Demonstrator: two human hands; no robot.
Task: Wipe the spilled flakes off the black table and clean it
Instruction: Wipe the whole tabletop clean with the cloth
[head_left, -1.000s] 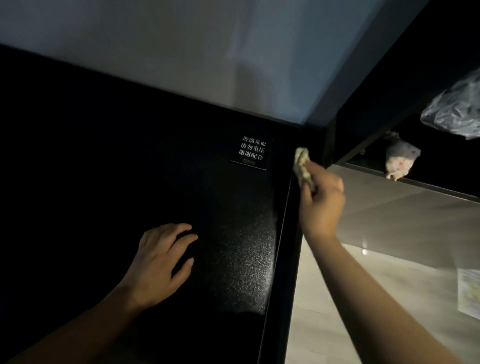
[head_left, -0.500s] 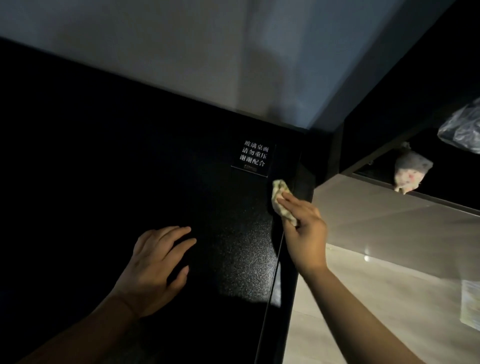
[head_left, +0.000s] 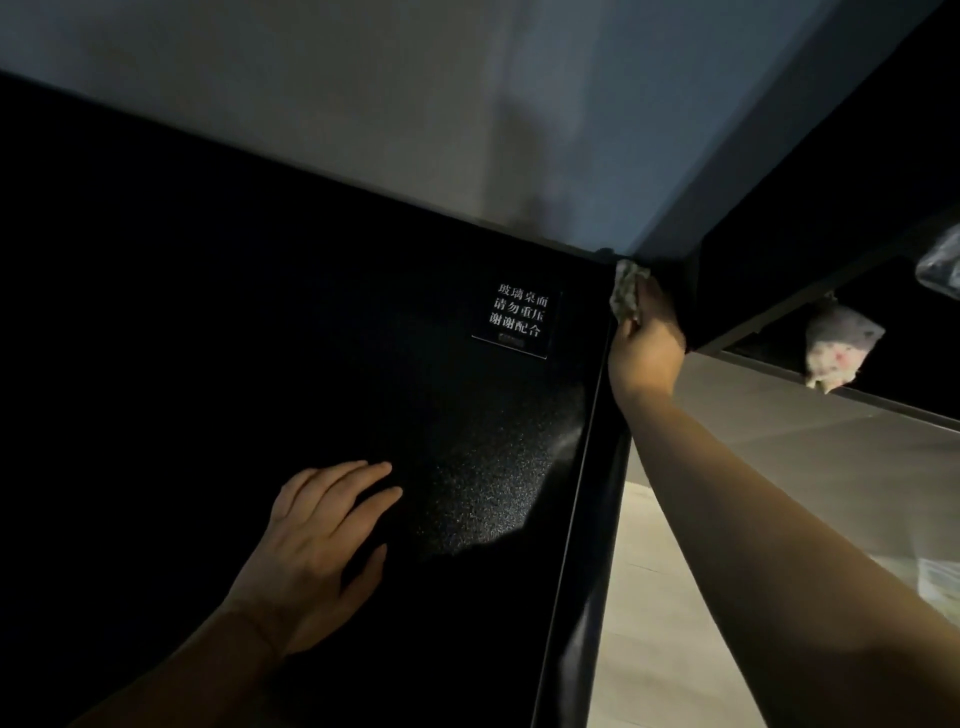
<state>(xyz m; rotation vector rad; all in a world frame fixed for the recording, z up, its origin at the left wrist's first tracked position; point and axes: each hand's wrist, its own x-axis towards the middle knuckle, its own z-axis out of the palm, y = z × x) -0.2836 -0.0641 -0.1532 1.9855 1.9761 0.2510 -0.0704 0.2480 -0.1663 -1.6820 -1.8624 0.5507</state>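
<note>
1. Lower centre of frame: left hand (head_left: 317, 540) flat on the black table (head_left: 260, 338), fingers straight, slightly spread, holding nothing.
2. Right of centre, upper half: right hand (head_left: 647, 348) gripping a crumpled pale cloth (head_left: 626, 293) against the table's far right corner.
3. Just left of the cloth: small label (head_left: 519, 317) with white characters.
</note>
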